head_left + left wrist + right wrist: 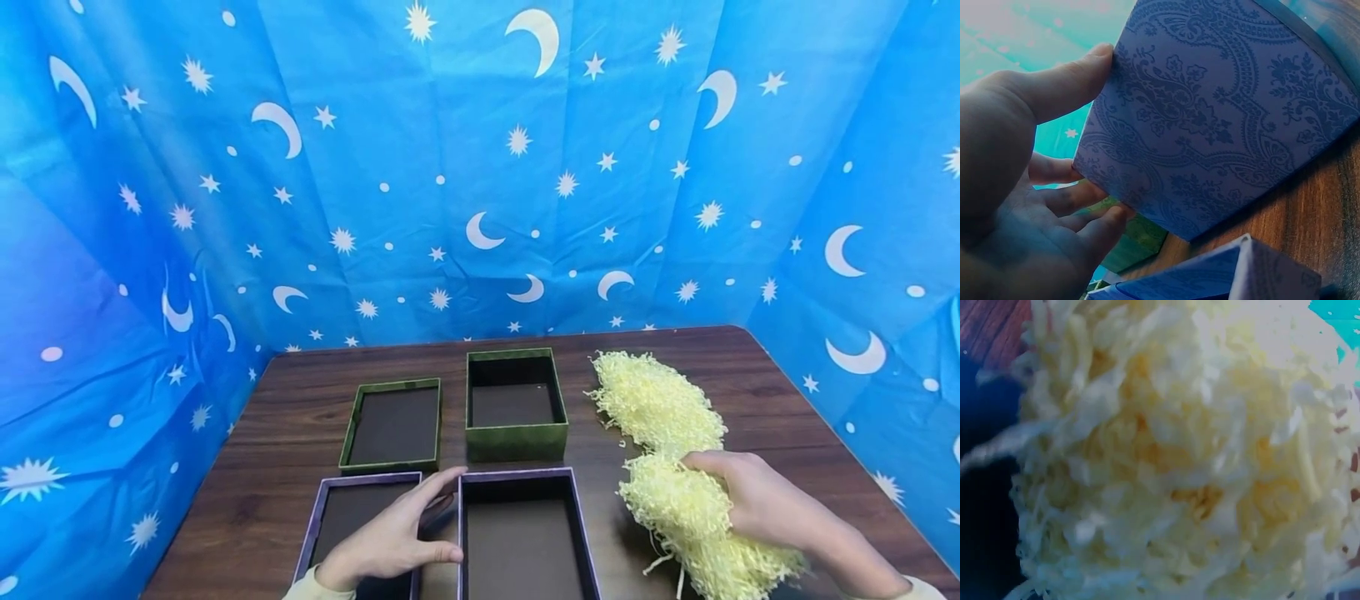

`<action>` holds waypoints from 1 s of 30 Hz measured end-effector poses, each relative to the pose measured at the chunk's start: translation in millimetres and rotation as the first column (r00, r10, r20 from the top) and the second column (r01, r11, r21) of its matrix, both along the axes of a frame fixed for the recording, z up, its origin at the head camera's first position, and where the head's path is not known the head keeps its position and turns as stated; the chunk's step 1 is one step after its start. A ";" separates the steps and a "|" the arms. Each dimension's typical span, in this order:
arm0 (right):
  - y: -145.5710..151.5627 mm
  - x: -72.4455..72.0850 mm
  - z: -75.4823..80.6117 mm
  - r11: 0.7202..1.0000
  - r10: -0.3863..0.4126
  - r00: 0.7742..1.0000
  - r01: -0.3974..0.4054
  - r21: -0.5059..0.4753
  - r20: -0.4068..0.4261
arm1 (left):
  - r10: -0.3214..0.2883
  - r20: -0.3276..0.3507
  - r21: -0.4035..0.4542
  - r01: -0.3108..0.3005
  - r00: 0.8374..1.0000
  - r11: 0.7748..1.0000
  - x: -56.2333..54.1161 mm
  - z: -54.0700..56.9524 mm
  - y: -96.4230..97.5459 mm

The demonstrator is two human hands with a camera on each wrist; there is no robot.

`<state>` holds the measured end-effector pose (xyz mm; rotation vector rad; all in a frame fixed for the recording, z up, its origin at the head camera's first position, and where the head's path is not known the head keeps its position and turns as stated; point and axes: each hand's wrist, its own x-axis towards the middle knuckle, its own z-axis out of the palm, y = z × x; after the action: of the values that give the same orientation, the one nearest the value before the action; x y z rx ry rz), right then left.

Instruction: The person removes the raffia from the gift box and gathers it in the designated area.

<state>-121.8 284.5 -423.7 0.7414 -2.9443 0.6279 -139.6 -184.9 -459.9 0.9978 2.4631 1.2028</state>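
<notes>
My left hand (397, 529) rests against the left side of a deep purple box (521, 546), thumb and fingers extended. In the left wrist view, its thumb and fingertips touch the edges of the patterned box wall (1210, 119). To the right, my right hand (772, 504) grips a large clump of pale yellow shredded paper (678, 500), its fingertips hidden in the strands. Loose strands hang from the clump's lower side. Blurred shredded paper (1179, 462) fills most of the right wrist view.
A shallow purple tray or lid (341, 517) lies left of the purple box, partly behind my left hand. Behind stand a deep green box (517, 442) and a shallow green lid (393, 425). More shredded paper (656, 400) lies at the table's (300, 408) back right. Blue star-patterned cloth (405, 208) surrounds the table.
</notes>
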 end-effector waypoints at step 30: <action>5.9 8.9 -19.9 0.989 -0.119 0.978 0.102 0.109 0.169 | 0.015 0.010 -0.016 -0.015 1.000 1.000 1.9 -1.9 -0.4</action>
<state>-112.8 290.4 -443.6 0.5499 -3.1720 0.5692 -137.7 -185.3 -461.9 0.9685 2.4732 1.1885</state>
